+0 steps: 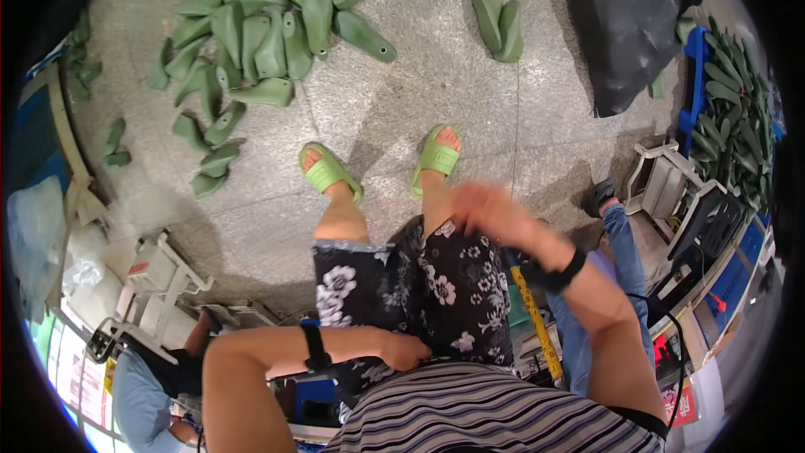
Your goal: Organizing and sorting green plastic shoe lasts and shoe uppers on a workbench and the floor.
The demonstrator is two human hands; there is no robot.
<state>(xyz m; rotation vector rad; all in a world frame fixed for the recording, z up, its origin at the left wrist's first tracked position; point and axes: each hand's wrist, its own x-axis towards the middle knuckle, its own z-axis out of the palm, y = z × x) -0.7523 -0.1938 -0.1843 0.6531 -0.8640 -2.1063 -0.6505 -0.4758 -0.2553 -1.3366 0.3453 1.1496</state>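
My left hand (406,351) rests at my waist, where the striped shirt (453,411) meets the black floral shorts (360,285). Its fingers are curled in against the cloth, and what they hold, if anything, is hidden. Raised in front of my right thigh, my right hand (488,211) is smeared by motion, so its fingers cannot be made out. Nothing clearly shows in it. Each wrist wears a black band. On the floor ahead lies a heap of green shoe lasts (270,42), and a separate pair of lasts (498,25) sits to its right.
A black plastic bag (625,29) lies at the far right, beside a blue crate (695,88) near many piled lasts (738,117). White-framed stools (667,180) stand at both sides. Someone in blue jeans (625,260) is at my right, another person (142,394) at my left.
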